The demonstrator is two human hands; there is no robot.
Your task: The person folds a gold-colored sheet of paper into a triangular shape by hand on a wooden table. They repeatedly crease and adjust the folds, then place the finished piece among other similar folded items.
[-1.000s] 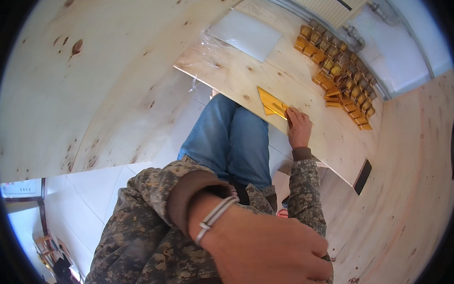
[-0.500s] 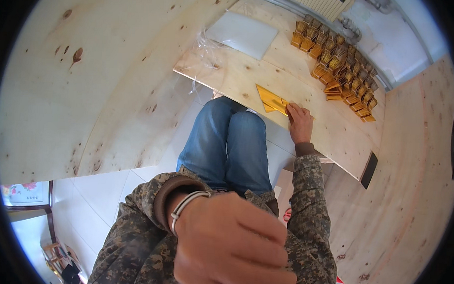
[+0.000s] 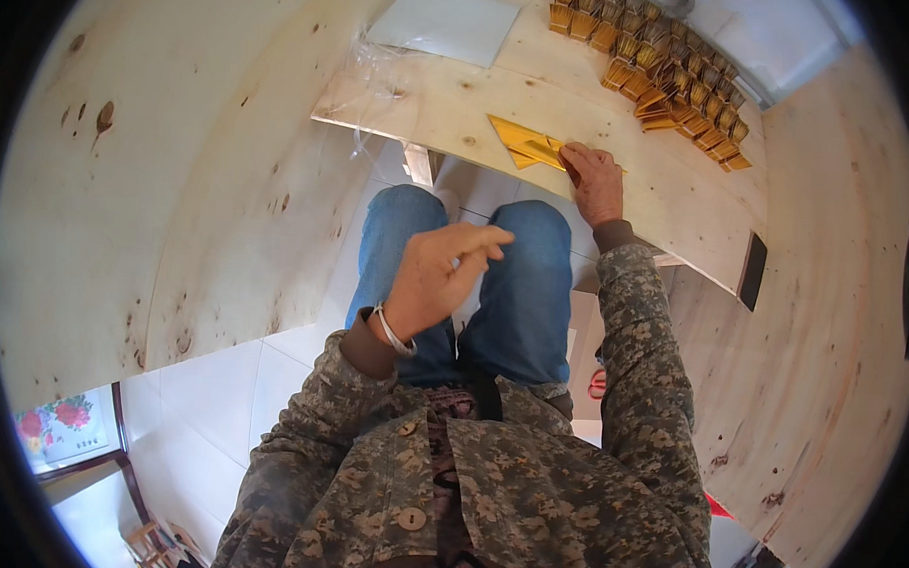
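My right hand [image 3: 594, 181] is at the near edge of the wooden table [image 3: 420, 113], its fingers closed on the right end of a shiny gold sheet of folded paper [image 3: 520, 139]. The paper lies flat with a pointed left end; a narrow strip shows across it, and the fingers hide part of it. Above my lap hangs my left hand [image 3: 440, 273], wearing a pale bracelet. Its fingers stretch to the right with the thumb apart, and nothing shows in them.
Rows of folded gold paper pieces [image 3: 672, 71] stand at the table's far right. A grey-white sheet [image 3: 443, 25] lies at the far left beside crumpled clear plastic film [image 3: 377, 66]. Wooden panels rise on the left [image 3: 208, 175] and right [image 3: 824, 297]. Red-handled scissors [image 3: 597, 383] show below my right forearm.
My left hand has dropped from close in front of the camera to above my lap, its fingers straightening. My right hand stays on the gold paper. The view has shifted and my knees have parted.
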